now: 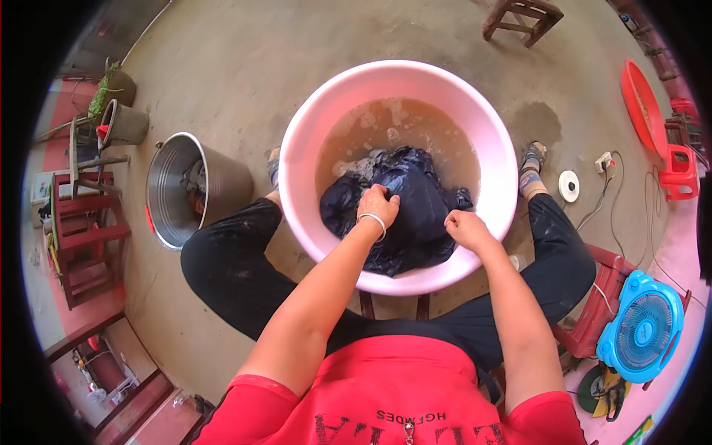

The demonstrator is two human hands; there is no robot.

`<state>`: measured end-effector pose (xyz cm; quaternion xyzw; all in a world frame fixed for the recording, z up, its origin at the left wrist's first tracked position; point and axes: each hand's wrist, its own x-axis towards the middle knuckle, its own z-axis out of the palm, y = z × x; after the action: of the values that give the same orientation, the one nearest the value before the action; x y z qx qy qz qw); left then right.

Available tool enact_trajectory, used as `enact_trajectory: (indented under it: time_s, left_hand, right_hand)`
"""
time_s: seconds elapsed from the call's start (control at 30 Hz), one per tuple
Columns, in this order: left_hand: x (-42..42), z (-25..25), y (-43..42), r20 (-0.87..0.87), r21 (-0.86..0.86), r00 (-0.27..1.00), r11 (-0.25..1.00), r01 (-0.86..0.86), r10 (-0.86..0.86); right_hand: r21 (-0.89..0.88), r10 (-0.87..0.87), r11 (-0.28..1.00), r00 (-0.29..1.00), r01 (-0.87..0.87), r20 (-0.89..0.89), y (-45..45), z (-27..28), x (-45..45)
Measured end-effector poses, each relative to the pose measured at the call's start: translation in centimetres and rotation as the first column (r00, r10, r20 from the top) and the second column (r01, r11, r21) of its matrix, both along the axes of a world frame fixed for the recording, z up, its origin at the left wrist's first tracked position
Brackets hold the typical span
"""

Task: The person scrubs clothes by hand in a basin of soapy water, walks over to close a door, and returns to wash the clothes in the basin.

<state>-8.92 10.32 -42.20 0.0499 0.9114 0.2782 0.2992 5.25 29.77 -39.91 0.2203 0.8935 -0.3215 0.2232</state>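
Observation:
A large pink basin point(299, 222) stands between my knees, with brownish, foamy water point(445, 137) inside. Dark wet cloth point(415, 193) is bunched in its near half, partly above the water. My left hand point(379, 206), with a white bangle at the wrist, has its fingers curled against the middle of the cloth, pinching a fold. At the cloth's right edge, near the basin's rim, my right hand point(467, 226) is closed, its fingers bent down onto the fabric. The fingertips are partly hidden.
Left of the basin is a metal bucket point(230, 178) holding cloth. Red wooden chairs point(93, 230) line the left side. At right are a blue fan point(642, 326), cables, a white round object point(569, 186) and a red basin point(642, 107). A wooden stool point(523, 18) stands beyond.

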Motion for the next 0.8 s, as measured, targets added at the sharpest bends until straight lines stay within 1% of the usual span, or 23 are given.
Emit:
enact_trajectory:
  time_s: [0.03, 0.07, 0.1, 0.17, 0.2, 0.23, 0.27, 0.3, 0.33, 0.37, 0.4, 0.43, 0.47, 0.5, 0.53, 0.57, 0.6, 0.63, 0.67, 0.7, 0.77, 0.8]
  left_hand:
    - [-0.1, -0.3, 0.9, -0.106, -0.039, 0.994, 0.998, -0.045, 0.041]
    - [-0.4, -0.6, 1.7, -0.212, -0.073, 0.974, 0.993, -0.093, 0.076]
    - [-0.8, -0.9, 2.3, -0.207, -0.069, 0.976, 0.994, -0.086, 0.07]
    - [-1.4, -1.7, 3.0, -0.277, -0.245, 0.948, 0.966, 0.088, -0.156]
    - [-1.9, -2.3, 2.9, -0.25, -0.279, 0.918, 0.931, 0.237, -0.308]
    - [-2.1, -2.7, 3.0, -0.244, -0.28, 0.918, 0.929, 0.243, -0.313]
    - [-2.2, -2.6, 3.0, -0.268, -0.035, 0.948, 0.985, 0.167, -0.171]
    - [-2.2, -1.7, 3.0, -0.256, 0.209, 0.966, 0.975, 0.08, -0.025]
    - [-1.7, -0.7, 3.0, -0.307, 0.381, 0.95, 0.922, 0.066, 0.059]
    - [-1.5, 1.6, 2.6, -0.311, 0.371, 0.949, 0.926, 0.072, 0.051]
    - [-1.3, 4.5, 2.2, -0.259, 0.447, 0.966, 0.885, 0.128, -0.009]
    - [-1.3, 7.2, 1.7, -0.214, 0.522, 0.974, 0.834, 0.177, -0.073]
    - [-1.2, 9.9, 1.1, -0.222, 0.514, 0.972, 0.838, 0.185, -0.079]
    - [-1.1, 12.5, 0.2, -0.302, 0.489, 0.938, 0.817, 0.305, -0.169]
    - [-1.1, 14.4, -0.9, -0.377, 0.455, 0.891, 0.788, 0.415, -0.252]
    - [-1.6, 15.4, -2.1, -0.338, 0.408, 0.9, 0.82, 0.402, -0.273]
    - [-2.0, 15.9, -3.5, -0.359, 0.292, 0.875, 0.851, 0.437, -0.326]
    - [-2.6, 16.2, -5.0, -0.373, 0.174, 0.847, 0.868, 0.464, -0.378]
    - [-3.2, 14.3, -7.4, -0.38, 0.058, 0.78, 0.829, 0.556, -0.497]
    - [-3.8, 14.1, -8.4, -0.269, -0.113, 0.721, 0.765, 0.635, -0.638]
    - [-3.7, 14.3, -9.2, -0.224, -0.143, 0.788, 0.819, 0.556, -0.573]
    - [-3.9, 14.9, -9.1, -0.144, -0.008, 0.861, 0.87, 0.493, -0.488]
  right_hand:
    - [-0.017, -0.017, 1.0, 1.0, 0.017, -0.023, 0.1, -0.3, -0.1]
    - [-0.068, -0.075, 0.995, 0.997, 0.075, -0.001, 0.0, -0.4, -0.3]
    - [-0.064, -0.081, 0.995, 0.997, 0.081, 0.004, 0.1, -0.5, -0.3]
    - [-0.109, -0.106, 0.988, 0.994, 0.109, 0.031, 0.1, -0.4, -0.4]
    - [-0.12, -0.084, 0.988, 0.992, 0.095, 0.094, 0.3, 0.2, -0.8]
    - [-0.123, -0.088, 0.987, 0.991, 0.1, 0.1, 0.4, 0.2, -1.3]
    - [-0.078, -0.135, 0.989, 0.986, 0.127, -0.1, 0.5, 0.0, -1.7]
    - [-0.041, -0.168, 0.986, 0.94, 0.163, -0.297, 0.2, 0.2, -2.3]
    - [-0.05, -0.176, 0.984, 0.939, 0.168, -0.296, 0.0, 0.4, -3.2]
    - [0.063, -0.034, 0.995, 0.882, 0.073, -0.47, -0.3, 1.2, -4.7]
    - [0.192, 0.119, 0.981, 0.782, 0.001, -0.612, -0.6, 1.5, -5.7]
    - [0.183, 0.109, 0.983, 0.777, 0.008, -0.62, -0.9, 1.2, -6.4]
    - [0.198, 0.204, 0.975, 0.745, -0.098, -0.635, -1.1, 0.5, -6.8]
    - [0.215, 0.296, 0.955, 0.702, -0.204, -0.648, -1.4, -0.4, -7.3]
    - [0.075, 0.28, 0.952, 0.746, -0.297, -0.604, -0.9, -2.4, -7.6]
    - [0.074, 0.283, 0.95, 0.736, -0.303, -0.615, -0.9, -1.7, -7.4]
    - [0.023, 0.207, 0.974, 0.846, -0.225, -0.491, -1.0, -0.1, -7.4]
    - [-0.011, 0.126, 0.99, 0.928, -0.138, -0.351, -0.9, 1.5, -7.2]
    - [-0.151, 0.014, 0.985, 0.917, -0.081, -0.399, -0.4, 2.7, -6.5]
    - [-0.312, -0.034, 0.946, 0.936, -0.083, -0.351, 0.7, 3.6, -5.8]
    - [-0.539, -0.127, 0.84, 0.94, -0.068, -0.316, 1.3, 6.4, -4.2]
    - [-0.663, -0.257, 0.749, 0.917, -0.01, -0.305, 1.3, 8.3, -3.3]
